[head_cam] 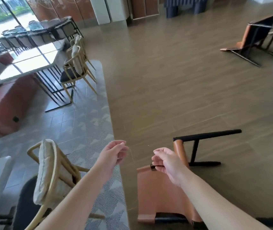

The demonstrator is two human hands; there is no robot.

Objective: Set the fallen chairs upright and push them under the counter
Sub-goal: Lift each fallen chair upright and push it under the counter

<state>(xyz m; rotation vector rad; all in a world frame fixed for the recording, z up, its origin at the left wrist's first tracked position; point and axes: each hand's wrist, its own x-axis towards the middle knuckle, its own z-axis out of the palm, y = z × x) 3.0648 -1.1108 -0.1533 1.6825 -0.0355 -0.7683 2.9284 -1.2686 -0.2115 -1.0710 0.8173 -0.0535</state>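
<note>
While the near fallen chair (159,193) lay on the floor (165,90) below me, my left hand (114,154) and right hand (166,161) hovered loosely curled, holding nothing; another fallen chair (256,35) lay far right.

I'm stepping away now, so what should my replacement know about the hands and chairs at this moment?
Left hand: loosely curled, holding nothing, over the rug edge.
Right hand: fingers curled at the black frame of the near orange chair; grip unclear.
That chair lies tipped on the wood floor. A second orange chair lies fallen far right.
Done: nothing visibly righted.
Left: stand both chairs up and push them under the counter.
</note>
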